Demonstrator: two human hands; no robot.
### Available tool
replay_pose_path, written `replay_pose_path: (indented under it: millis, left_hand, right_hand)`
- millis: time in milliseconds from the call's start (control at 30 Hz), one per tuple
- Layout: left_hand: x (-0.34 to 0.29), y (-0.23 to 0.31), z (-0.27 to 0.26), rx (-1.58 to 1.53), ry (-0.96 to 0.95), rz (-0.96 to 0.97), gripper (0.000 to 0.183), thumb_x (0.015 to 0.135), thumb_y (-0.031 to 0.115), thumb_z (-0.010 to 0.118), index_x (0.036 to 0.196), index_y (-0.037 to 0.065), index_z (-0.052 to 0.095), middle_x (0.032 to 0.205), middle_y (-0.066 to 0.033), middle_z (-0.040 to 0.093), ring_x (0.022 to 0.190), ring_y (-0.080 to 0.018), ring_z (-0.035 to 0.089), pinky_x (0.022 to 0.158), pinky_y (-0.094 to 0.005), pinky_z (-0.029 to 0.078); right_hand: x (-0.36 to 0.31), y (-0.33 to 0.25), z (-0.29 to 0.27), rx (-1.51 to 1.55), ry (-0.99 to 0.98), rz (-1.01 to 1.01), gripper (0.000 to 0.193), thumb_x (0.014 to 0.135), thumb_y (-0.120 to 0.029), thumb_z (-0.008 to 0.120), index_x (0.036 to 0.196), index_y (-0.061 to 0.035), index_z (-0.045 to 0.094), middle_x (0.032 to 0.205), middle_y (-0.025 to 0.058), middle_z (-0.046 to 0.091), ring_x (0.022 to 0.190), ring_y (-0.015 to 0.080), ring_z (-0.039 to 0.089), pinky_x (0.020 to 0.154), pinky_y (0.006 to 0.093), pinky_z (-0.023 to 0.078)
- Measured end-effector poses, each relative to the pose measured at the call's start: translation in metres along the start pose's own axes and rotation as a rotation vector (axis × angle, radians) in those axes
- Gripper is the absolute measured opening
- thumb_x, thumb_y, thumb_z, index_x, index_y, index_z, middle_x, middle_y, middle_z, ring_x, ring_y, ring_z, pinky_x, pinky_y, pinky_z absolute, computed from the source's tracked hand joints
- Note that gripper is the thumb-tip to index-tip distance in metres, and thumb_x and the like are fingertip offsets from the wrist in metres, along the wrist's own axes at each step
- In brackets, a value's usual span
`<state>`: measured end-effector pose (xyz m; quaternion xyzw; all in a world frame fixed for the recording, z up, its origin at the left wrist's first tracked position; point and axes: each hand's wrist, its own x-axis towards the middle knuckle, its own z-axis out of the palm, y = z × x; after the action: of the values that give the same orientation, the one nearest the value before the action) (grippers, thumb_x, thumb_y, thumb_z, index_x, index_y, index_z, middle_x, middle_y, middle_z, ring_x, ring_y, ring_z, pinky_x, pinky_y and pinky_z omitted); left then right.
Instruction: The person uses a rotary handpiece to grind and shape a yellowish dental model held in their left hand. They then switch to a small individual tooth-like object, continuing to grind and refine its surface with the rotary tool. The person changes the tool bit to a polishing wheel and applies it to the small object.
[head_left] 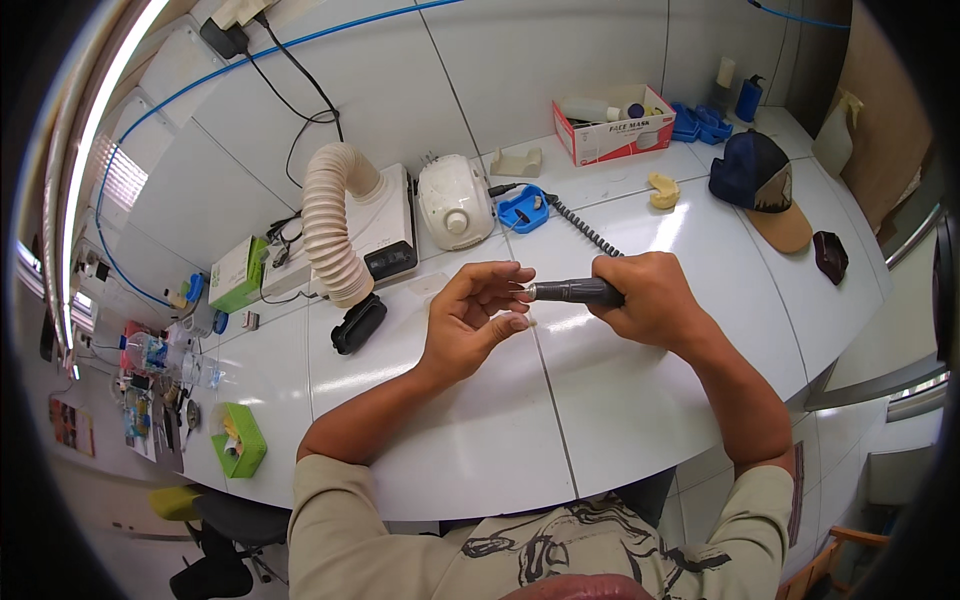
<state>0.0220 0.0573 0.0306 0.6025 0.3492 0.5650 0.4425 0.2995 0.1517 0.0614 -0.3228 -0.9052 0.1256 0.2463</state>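
My right hand (645,295) is closed around a dark rotary handpiece (578,291), held level over the white table with its silver tip pointing left. A coiled black cord (588,228) lies behind it. My left hand (470,315) meets the tip, its fingers curled around it and the thumb below. Anything small between those fingers is too hidden to name. Behind my hands stands a white control box with a round knob (457,222). Beside it a blue holder (523,210) rests on the table.
A ribbed cream hose (335,225) with a black nozzle (358,323) arches down left of my left hand. At the back are a face mask box (618,137) and a yellowish dental cast (663,190). A cap (755,185) lies right; a green basket (238,440) stands left.
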Motion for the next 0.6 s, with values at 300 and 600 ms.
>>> replay_pose_path:
  millis: [300,600]
  left_hand:
    - [-0.004,-0.010,0.003,0.052,0.046,0.095,0.016,0.110,0.004,0.074,0.121,0.001,0.064,0.134,-0.0231,0.075,0.113,-0.0247,0.079,0.096,-0.0390,0.067]
    - [0.040,0.019,-0.007,0.849,0.131,-0.081,0.022,0.107,0.019,0.080,0.104,-0.001,0.071,0.114,-0.0161,0.076,0.090,-0.0167,0.073,0.078,-0.0329,0.057]
  right_hand:
    - [0.000,0.005,0.006,-0.059,-0.013,-0.032,0.021,0.088,-0.021,0.088,0.091,-0.0111,0.069,0.079,0.0091,0.075,0.077,0.0348,0.076,0.068,0.0485,0.057]
    - [0.009,0.044,-0.017,-0.208,-0.052,0.250,0.025,0.095,-0.035,0.089,0.102,-0.0124,0.081,0.086,0.0110,0.080,0.086,0.0350,0.078,0.075,0.0500,0.058]
